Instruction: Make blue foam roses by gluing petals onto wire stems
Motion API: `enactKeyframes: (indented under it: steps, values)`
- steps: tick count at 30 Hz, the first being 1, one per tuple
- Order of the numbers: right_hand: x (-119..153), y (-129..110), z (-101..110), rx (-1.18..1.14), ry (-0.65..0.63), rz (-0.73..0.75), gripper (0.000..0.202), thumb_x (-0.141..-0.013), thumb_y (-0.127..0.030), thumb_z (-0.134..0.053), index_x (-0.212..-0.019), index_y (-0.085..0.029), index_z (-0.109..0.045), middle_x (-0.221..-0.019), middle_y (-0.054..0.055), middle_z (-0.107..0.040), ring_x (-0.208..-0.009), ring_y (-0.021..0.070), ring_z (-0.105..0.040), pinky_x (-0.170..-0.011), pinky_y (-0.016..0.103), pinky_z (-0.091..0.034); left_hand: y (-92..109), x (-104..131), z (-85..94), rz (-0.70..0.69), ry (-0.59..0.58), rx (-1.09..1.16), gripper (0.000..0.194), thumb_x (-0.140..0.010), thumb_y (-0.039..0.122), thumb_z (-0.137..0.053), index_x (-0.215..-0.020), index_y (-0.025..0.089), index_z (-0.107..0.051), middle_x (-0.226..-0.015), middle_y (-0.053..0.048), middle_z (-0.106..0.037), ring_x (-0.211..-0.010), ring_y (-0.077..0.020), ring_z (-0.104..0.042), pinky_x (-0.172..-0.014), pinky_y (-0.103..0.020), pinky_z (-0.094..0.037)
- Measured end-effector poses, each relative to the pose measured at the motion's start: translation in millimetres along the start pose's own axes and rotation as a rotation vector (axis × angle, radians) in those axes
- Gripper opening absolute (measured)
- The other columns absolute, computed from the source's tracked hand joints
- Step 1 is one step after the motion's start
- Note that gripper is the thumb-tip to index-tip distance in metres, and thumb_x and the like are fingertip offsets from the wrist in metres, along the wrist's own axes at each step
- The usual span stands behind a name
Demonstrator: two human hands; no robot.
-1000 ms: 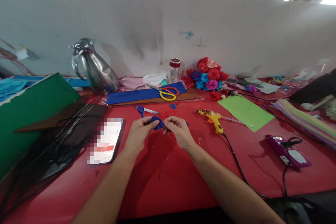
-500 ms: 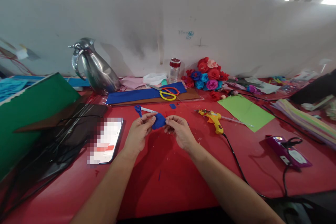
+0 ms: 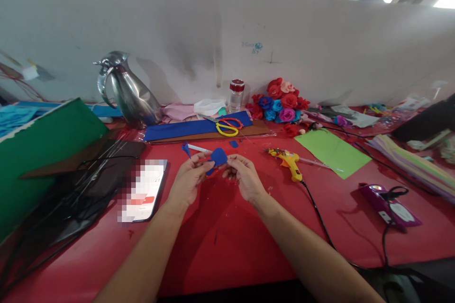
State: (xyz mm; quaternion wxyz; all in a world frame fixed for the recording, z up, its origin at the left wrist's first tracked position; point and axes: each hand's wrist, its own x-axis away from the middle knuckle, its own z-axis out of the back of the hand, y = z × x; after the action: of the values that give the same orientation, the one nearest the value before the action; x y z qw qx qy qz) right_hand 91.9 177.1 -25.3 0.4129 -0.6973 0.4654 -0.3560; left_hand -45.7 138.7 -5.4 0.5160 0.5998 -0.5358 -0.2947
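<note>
Above the red table, both my hands are close together around small blue paper petals. My left hand (image 3: 192, 175) pinches blue pieces between thumb and fingers, part of them showing below the thumb. The fingertips of my right hand (image 3: 241, 173) are closed on the right edge of a rounded blue petal (image 3: 219, 156). Just behind my left fingers is a white stick (image 3: 199, 148) with a rolled blue piece (image 3: 186, 149) at its left end; whether those fingers touch it I cannot tell. Another small blue scrap (image 3: 233, 144) lies beyond my hands.
Scissors (image 3: 227, 129) lie on blue sheets (image 3: 177, 126) behind my hands. To the right are a yellow glue gun (image 3: 289, 158), green paper (image 3: 334, 151) and a purple corded device (image 3: 391, 206). A phone (image 3: 145, 194) lies left, below a steel jug (image 3: 131, 87). Paper flowers (image 3: 280, 102) stand behind.
The blue petal between my hands has turned upward and moved slightly up and right, so its face shows more. More blue is visible under my left thumb. My arms have barely moved.
</note>
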Motion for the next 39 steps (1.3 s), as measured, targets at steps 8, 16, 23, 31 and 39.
enactKeyframes:
  steps: [8,16,23,31,39]
  values:
    - [-2.1,5.2,-0.6,0.125,0.003,0.069,0.017,-0.063,-0.034,-0.068,-0.065,-0.020,-0.058,-0.061,-0.001,-0.064,-0.048,0.0096,-0.051,-0.047,0.022,-0.037,-3.9,-2.3,0.8,0.011,0.009,-0.009,0.049,-0.054,0.022,-0.078,-0.101,0.016,-0.064,-0.051,0.008,-0.051,-0.038,-0.0027,-0.029,-0.041,-0.019,-0.018]
    - [4.9,10.2,0.3,0.594,0.122,0.402,0.004,-0.071,-0.025,-0.056,-0.069,-0.022,-0.058,-0.061,-0.003,-0.056,-0.053,0.0120,-0.047,-0.053,0.025,-0.037,-4.8,3.7,-5.2,-0.190,0.091,-0.195,0.015,-0.060,0.023,-0.073,-0.075,0.018,-0.071,-0.072,-0.002,-0.068,-0.070,-0.0151,-0.058,-0.066,-0.026,-0.043]
    - [8.6,14.9,1.0,0.851,0.116,0.592,0.009,-0.073,-0.021,-0.055,-0.078,-0.024,-0.061,-0.070,0.000,-0.060,-0.061,0.0144,-0.052,-0.060,0.027,-0.042,-3.3,9.4,-12.6,-0.012,-0.057,-0.028,0.026,-0.054,0.026,-0.081,-0.077,0.017,-0.071,-0.068,-0.001,-0.068,-0.058,-0.0113,-0.055,-0.056,-0.024,-0.039]
    - [8.8,14.0,1.4,0.906,0.085,0.621,0.027,-0.075,-0.019,-0.054,-0.096,-0.025,-0.069,-0.078,0.002,-0.062,-0.067,0.0150,-0.055,-0.063,0.026,-0.046,-7.8,4.6,-8.8,0.004,-0.034,-0.003,0.022,-0.055,0.024,-0.077,-0.072,0.015,-0.065,-0.060,0.002,-0.061,-0.045,-0.0053,-0.043,-0.044,-0.020,-0.026]
    - [6.6,14.3,1.9,0.812,0.083,0.614,0.023,-0.079,-0.023,-0.057,-0.097,-0.024,-0.071,-0.079,0.004,-0.065,-0.063,0.0143,-0.054,-0.063,0.027,-0.049,-4.6,2.7,-7.8,0.010,-0.031,-0.026,0.015,-0.056,0.022,-0.066,-0.070,0.016,-0.066,-0.047,0.006,-0.051,-0.036,-0.0031,-0.025,-0.041,-0.023,-0.012]
